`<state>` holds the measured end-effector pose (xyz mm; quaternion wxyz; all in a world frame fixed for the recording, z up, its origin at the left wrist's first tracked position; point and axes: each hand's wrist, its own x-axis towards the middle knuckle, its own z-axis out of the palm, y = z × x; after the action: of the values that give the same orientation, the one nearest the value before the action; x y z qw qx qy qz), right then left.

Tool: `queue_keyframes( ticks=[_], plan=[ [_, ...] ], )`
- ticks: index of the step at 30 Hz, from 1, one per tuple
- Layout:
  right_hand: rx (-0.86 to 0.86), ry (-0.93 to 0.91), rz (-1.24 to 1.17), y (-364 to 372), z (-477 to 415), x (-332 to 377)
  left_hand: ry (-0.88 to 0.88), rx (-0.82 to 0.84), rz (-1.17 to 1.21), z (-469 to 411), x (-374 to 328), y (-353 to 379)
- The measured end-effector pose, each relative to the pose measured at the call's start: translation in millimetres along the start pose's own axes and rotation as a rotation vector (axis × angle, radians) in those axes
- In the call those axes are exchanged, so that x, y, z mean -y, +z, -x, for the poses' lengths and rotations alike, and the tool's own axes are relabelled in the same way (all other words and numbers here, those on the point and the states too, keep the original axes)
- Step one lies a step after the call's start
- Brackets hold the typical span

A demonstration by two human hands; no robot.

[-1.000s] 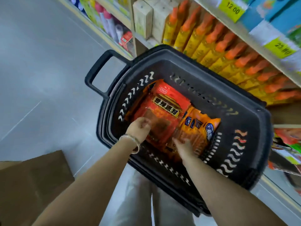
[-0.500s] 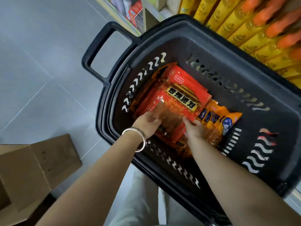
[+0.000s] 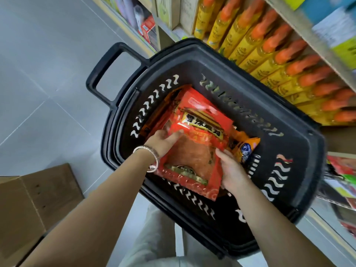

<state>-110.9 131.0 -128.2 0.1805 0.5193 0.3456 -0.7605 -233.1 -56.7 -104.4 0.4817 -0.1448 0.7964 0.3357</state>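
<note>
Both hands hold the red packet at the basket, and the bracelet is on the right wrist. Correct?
No: the head view shows the bracelet on the left wrist. The left hand and right hand do both hold the red packet at the basket.

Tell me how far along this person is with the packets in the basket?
Done: the basket stands by the bottles, already stocked. In hand: the left hand and right hand grip the red packet, tilted up over the near wall. Left: the orange packet lies untouched inside, partly under the red one.
</note>
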Motion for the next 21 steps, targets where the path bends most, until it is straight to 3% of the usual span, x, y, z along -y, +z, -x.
queue_keyframes(
  ticks=[2,4,7,12,15,21],
  plan=[
    [0.116,0.018,0.03,12.5,-0.2,-1.6,0.015,-0.083,0.014,0.3,-3.3,-7.4],
    [0.128,0.013,0.136,21.8,-8.3,-2.3,0.065,-0.198,-0.005,-2.1,-0.1,-18.8],
    [-0.09,-0.044,0.403,29.2,-33.4,0.8,0.086,-0.295,-0.114,-10.1,10.2,-29.2],
    [-0.458,-0.028,0.438,32.1,-82.8,2.3,0.054,-0.333,-0.174,-25.7,24.9,-26.6],
    [-0.543,0.017,0.416,39.1,-104.9,-1.3,0.044,-0.32,-0.153,-32.9,28.7,-23.3],
    [-0.536,-0.073,0.49,40.1,-110.5,-11.8,0.058,-0.291,-0.054,-37.3,32.8,-21.5]
  ],
)
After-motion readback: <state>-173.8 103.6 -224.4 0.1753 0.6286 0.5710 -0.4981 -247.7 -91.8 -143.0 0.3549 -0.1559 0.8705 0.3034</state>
